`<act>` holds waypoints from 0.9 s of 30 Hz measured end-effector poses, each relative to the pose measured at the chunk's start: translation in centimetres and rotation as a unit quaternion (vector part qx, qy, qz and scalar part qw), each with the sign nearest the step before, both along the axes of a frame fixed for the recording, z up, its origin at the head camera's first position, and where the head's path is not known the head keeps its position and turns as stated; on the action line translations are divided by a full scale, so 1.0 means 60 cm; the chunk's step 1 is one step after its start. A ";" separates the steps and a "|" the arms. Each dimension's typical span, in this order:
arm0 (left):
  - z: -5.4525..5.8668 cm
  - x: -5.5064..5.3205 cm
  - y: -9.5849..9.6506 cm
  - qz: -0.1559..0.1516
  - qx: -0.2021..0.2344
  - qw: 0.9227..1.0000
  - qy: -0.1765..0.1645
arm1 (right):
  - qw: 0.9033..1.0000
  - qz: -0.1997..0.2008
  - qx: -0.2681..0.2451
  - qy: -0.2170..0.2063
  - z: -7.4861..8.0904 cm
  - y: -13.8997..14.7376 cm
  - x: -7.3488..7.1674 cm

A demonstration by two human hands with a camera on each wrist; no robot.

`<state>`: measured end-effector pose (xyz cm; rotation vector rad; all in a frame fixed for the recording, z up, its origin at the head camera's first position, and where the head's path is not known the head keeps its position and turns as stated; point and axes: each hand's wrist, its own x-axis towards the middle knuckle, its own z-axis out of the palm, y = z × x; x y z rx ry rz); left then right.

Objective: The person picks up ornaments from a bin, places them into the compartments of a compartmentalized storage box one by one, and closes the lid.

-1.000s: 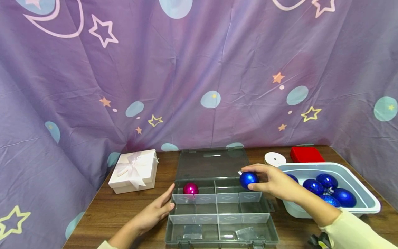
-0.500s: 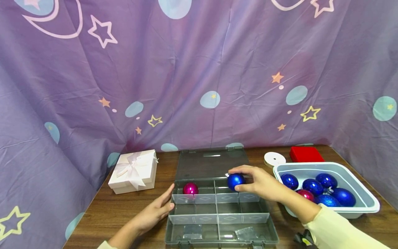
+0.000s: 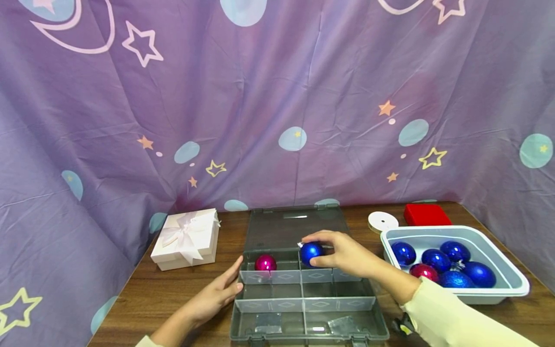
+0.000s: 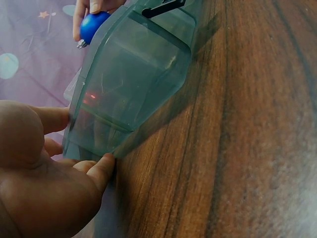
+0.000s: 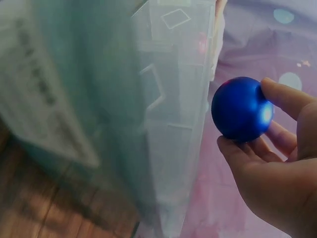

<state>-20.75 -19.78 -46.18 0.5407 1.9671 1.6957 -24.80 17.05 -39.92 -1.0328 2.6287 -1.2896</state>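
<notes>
My right hand (image 3: 344,253) pinches a blue Christmas bauble (image 3: 311,253) between thumb and fingers, its silver cap pointing up and left. In the head view it overlaps the back row of a smoky clear compartment case (image 3: 277,290), close by the middle divider. The right wrist view shows the bauble (image 5: 241,110) beside the case's side walls. A magenta bauble (image 3: 265,263) sits in the back left compartment. My left hand (image 3: 215,294) rests against the case's left side with its fingers fairly straight; in the left wrist view, fingertips (image 4: 105,162) touch the wall low down near the table.
To the right stands a light plastic tub (image 3: 505,290) with several blue baubles and a red one (image 3: 424,273). Behind it are a white ribbon spool (image 3: 383,220) and a red box (image 3: 427,215). A white gift box (image 3: 186,238) lies left; the case lid (image 3: 297,231) lies open backward.
My right hand has carried the blue bauble leftward over the back row, from its right end toward the middle divider. A red bauble in the tub has come into view. The left hand stays put.
</notes>
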 end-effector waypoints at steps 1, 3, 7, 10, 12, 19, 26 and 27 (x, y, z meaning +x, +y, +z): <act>0.000 0.000 0.000 0.000 0.000 1.000 0.000 | 1.000 0.002 0.001 0.000 0.000 -0.004 -0.002; 0.000 0.000 0.000 0.000 -0.001 1.000 0.001 | 1.000 0.004 0.001 -0.001 0.000 -0.011 -0.005; 0.001 0.000 -0.001 0.000 0.000 1.000 0.001 | 1.000 0.008 -0.002 -0.017 0.003 -0.019 -0.007; 0.002 0.000 -0.002 -0.003 0.002 1.000 -0.001 | 1.000 0.014 0.000 -0.028 0.004 -0.022 -0.008; 0.003 0.001 -0.002 -0.005 0.004 1.000 -0.001 | 0.999 0.018 0.007 -0.030 0.005 -0.024 -0.007; 0.005 0.003 -0.002 -0.005 0.005 1.000 0.000 | 0.999 0.031 0.024 -0.031 0.007 -0.035 -0.013; 0.006 0.002 -0.002 -0.006 0.008 1.000 -0.002 | 0.996 0.037 0.033 -0.070 0.004 -0.052 -0.025; 0.005 0.002 -0.002 -0.007 0.009 1.000 -0.002 | 0.996 0.036 0.034 -0.073 0.003 -0.054 -0.027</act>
